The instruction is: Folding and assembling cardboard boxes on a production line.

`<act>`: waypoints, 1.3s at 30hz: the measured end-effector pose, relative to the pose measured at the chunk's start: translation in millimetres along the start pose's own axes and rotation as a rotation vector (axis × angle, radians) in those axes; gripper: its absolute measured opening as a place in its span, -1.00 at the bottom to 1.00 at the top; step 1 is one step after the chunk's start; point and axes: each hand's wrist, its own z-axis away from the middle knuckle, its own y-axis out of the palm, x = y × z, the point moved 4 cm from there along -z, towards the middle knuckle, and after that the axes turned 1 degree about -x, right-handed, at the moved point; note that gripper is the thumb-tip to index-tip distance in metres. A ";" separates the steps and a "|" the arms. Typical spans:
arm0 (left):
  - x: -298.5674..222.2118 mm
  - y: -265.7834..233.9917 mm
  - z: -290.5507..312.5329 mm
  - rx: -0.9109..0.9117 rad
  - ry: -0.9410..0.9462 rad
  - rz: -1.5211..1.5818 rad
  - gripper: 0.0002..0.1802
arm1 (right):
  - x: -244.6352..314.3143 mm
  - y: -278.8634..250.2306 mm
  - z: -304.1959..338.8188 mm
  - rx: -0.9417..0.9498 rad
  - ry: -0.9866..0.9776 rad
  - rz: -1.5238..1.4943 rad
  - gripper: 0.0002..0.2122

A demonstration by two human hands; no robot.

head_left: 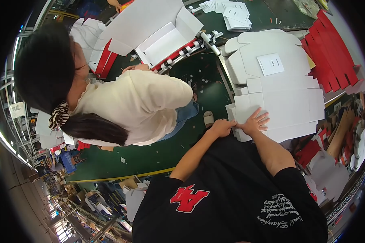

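Observation:
A flat white cardboard box blank (287, 97) with cut flaps lies on top of a stack in front of me. My right hand (253, 122) rests palm down on its near left panel, fingers spread and thumb pointing left. At the left edge of that panel, my left hand (223, 128) has its fingers closed on the blank's edge, close to the right thumb. The fingertips are partly hidden there. Farther up on the blank lies a small white printed booklet (271, 64).
At the left, a co-worker (129, 105) in a cream top bends over an open white box (160, 44) on a rail stand. Red folded cardboard (330, 52) stands at the far right. Several booklets (236, 15) lie on the far table. Paper scraps dot the green floor (150, 156).

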 end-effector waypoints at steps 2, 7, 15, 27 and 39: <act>-0.9 -1.2 -1.4 0.015 -0.016 -0.006 -0.51 | 0.3 -0.2 -0.8 0.002 0.007 0.007 0.40; -3.7 -2.4 -1.7 0.040 -0.042 -0.028 -0.52 | -0.4 0.4 -1.6 -0.007 0.013 0.009 0.40; 4.4 6.4 0.6 -0.032 -0.034 -0.006 -0.53 | 3.1 1.5 0.0 -0.006 0.021 0.042 0.42; 1.9 5.9 1.2 -0.119 -0.040 -0.009 -0.53 | 5.2 0.6 -4.4 -0.028 0.003 0.041 0.43; 3.1 11.7 -2.4 -0.169 -0.044 -0.034 -0.57 | 2.2 4.0 -5.6 -0.035 -0.014 0.059 0.39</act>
